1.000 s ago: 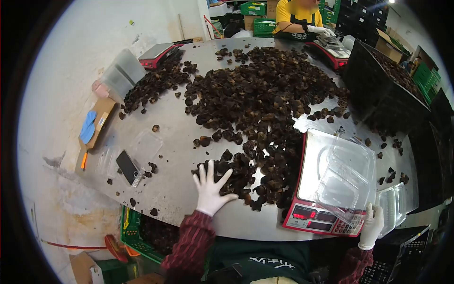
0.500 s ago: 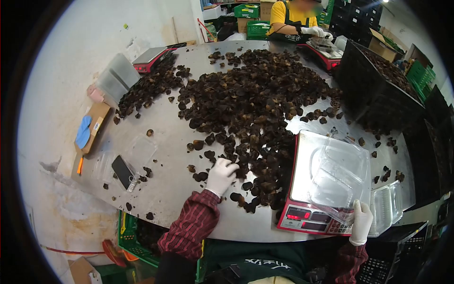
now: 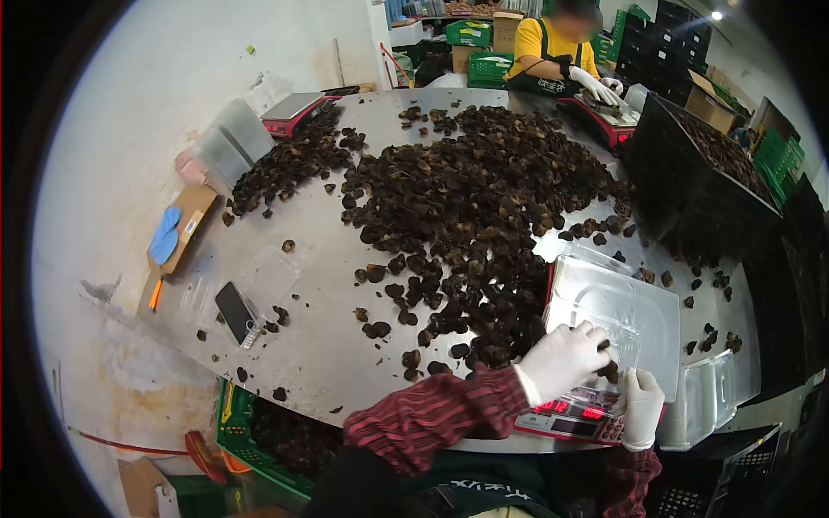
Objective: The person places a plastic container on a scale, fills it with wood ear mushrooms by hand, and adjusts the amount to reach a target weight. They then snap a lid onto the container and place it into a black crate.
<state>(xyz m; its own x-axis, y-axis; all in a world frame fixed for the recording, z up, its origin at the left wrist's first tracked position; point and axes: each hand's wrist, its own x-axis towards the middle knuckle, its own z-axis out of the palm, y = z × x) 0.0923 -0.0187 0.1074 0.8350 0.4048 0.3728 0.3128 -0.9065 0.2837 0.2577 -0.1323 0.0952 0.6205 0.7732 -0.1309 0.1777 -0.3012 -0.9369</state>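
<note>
My left hand (image 3: 566, 363), in a white glove, is over the clear plastic box (image 3: 623, 326) with its fingers curled around dark mushroom pieces (image 3: 610, 372). The open box lies on the platter of a red and white digital scale (image 3: 663, 311), whose red digits are lit. My right hand (image 3: 642, 409), also gloved, pinches the box's near edge at the front right of the scale. Left of the scale, a large heap of dark brown, curled mushroom pieces (image 3: 466, 181) spreads over the metal table (image 3: 319, 345). My left wrist and sleeve cover part of the scale's front.
Stacked clear boxes (image 3: 695, 397) stand right of the scale. A phone (image 3: 235, 312) and a cardboard piece (image 3: 192, 226) lie at left. A black crate (image 3: 691, 173) of pieces is at right. Across the table, a co-worker (image 3: 553, 52) works at another scale (image 3: 596, 116).
My left hand has moved right from the near edge of the heap to over the box, now with dark pieces in its fingers. My right hand stays at the box's edge. The view has shifted slightly.
</note>
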